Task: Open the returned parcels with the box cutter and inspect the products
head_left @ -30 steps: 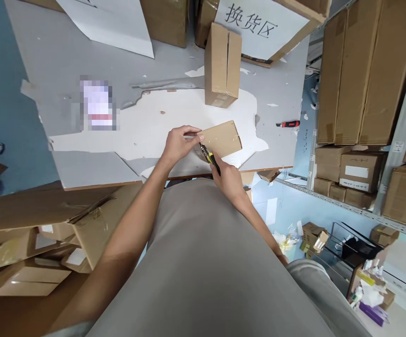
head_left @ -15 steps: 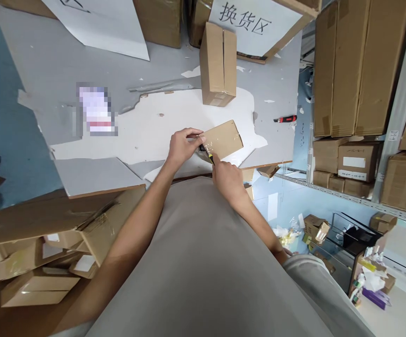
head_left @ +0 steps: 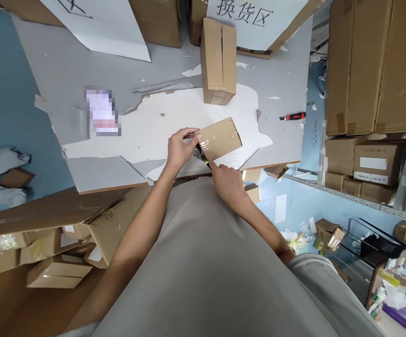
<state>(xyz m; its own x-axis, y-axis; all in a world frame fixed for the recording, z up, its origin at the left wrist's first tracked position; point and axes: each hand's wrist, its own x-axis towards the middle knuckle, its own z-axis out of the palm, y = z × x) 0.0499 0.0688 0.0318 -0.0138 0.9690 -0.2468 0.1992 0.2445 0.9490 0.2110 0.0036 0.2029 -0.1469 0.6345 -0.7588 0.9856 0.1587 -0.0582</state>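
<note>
A small brown cardboard box with shiny clear tape at its near left end rests at a slant on the white worn patch of the table. My left hand grips that end of the box, thumb on top. In my right hand is a utility knife, black with a yellow part, its front at the near left corner of the box. The handle is mostly hidden by my fingers. Something dark shows at the box's left end, too small to make out.
A taller taped carton stands behind the box. To the right lies a red and black utility knife; a blurred-out patch is at the left. Below the table's left edge stands a large open carton of boxes. Shelves of cartons rise at the right.
The knife has shifted slightly down and left, off the top face to the box's near left corner. My left hand still holds the box. The whole view has shifted a little.
</note>
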